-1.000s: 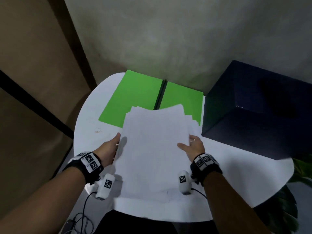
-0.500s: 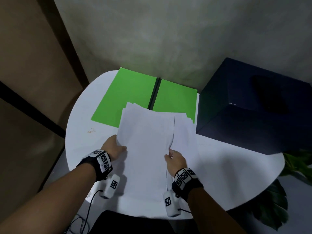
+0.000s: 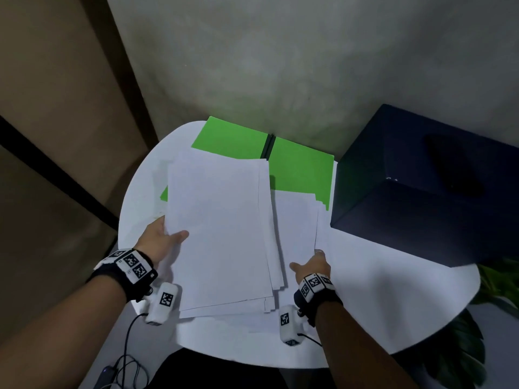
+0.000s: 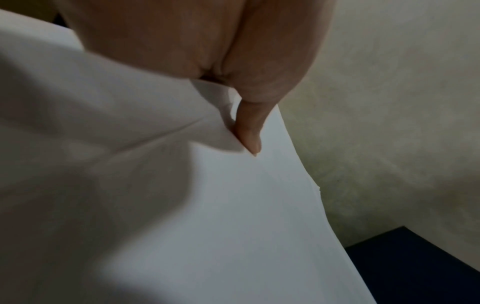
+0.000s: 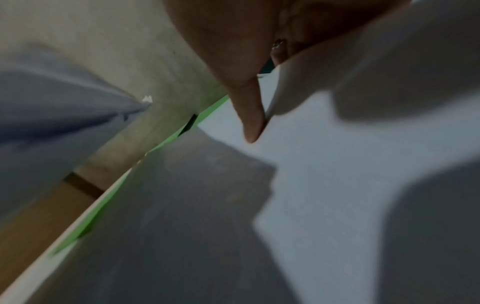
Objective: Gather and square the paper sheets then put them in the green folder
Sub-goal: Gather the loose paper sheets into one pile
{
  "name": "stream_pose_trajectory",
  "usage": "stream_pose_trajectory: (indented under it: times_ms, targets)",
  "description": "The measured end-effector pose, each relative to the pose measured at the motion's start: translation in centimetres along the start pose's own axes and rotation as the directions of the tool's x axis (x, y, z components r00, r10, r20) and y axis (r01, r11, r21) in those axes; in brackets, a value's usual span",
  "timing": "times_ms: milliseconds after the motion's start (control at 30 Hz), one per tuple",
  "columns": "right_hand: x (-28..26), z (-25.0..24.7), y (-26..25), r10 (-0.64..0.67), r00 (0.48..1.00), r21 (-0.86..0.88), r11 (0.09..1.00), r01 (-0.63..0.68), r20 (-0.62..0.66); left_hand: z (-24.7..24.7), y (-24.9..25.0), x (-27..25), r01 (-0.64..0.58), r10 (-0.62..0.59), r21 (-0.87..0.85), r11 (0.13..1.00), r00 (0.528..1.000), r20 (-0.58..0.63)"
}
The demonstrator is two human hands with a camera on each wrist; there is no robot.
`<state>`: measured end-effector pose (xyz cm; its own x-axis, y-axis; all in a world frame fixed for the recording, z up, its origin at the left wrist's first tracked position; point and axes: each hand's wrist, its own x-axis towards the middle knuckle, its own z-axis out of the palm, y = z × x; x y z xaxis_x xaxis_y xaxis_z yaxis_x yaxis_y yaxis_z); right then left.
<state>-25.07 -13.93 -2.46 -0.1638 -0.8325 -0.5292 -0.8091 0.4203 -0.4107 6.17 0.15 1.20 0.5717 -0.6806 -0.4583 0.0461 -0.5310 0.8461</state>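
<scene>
My left hand (image 3: pixel 174 236) grips a thick stack of white paper sheets (image 3: pixel 222 226) by its left edge, thumb on top and fingers hidden beneath. The stack is raised and tilted over the left half of the open green folder (image 3: pixel 300 169). In the left wrist view the thumb (image 4: pixel 249 133) presses on the stack (image 4: pixel 233 205). A few loose sheets (image 3: pixel 295 220) lie on the table to the right, overlapping the folder's near edge. My right hand (image 3: pixel 310 262) has its fingers under the edge of one sheet, and its thumb (image 5: pixel 250 123) stays straight beside it.
The round white table (image 3: pixel 379 290) stands against a grey wall. A big dark blue box (image 3: pixel 421 197) fills the table's right rear, close to the folder. A leafy plant (image 3: pixel 494 282) sits beyond the right rim. Cables (image 3: pixel 126 369) hang at the lower left.
The left hand has lifted most of the sheets and carried them left over the folder. The right hand has moved right, to the sheets left on the table.
</scene>
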Motion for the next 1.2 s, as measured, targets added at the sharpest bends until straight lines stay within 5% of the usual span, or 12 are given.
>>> stream_pose_trajectory:
  times_ms: [233,367,500,600,767,900,967,1100,1200]
  targets:
    - [-3.1,-6.9,-2.1,-0.245,0.949,0.104,0.957,0.269,-0.197,1.4,-1.4,-0.2,0.023,-0.025,0.017,1.0,0.996,0.09]
    - [-6.0,-13.5,-4.6,-0.393,0.809,0.048,0.888,0.458,-0.437,1.9,-2.7,0.2,0.051,-0.072,0.168,0.984,0.99,0.119]
    - [-8.1,-19.0,-6.5,-0.391,0.689,0.17,0.785,0.596,-0.61,2.9,-2.8,0.3,0.024,-0.055,0.264,0.964,0.992,0.112]
    - [-7.5,-19.4,-7.3,-0.398,0.708,0.298,0.706,0.642,-0.583,4.0,-1.7,-0.8,-0.01,-0.024,0.306,0.952,0.994,0.107]
    - [-2.9,-10.6,-4.9,-0.339,0.905,0.465,0.777,0.424,-0.258,4.9,0.1,-1.6,0.016,-0.077,0.303,0.953,0.978,0.193]
    - [-0.5,-2.8,-2.2,-0.242,0.97,0.238,0.944,0.23,0.024,4.7,-0.4,-0.4,0.292,-0.31,0.136,0.947,0.94,0.14]
    - [-0.7,0.2,-1.6,-0.233,0.966,0.063,0.972,0.228,0.107,5.2,-0.7,0.2,0.236,-0.267,0.222,0.946,0.956,0.123]
    - [-1.5,2.3,-1.4,-0.303,0.943,0.0,0.952,0.306,0.14,6.1,-1.5,1.1,0.054,-0.096,0.477,0.877,0.993,0.065]
    - [-0.4,0.5,0.0,-0.202,0.979,-0.112,0.973,0.199,-0.016,5.7,-2.3,1.4,0.01,-0.045,0.474,0.881,0.997,0.063]
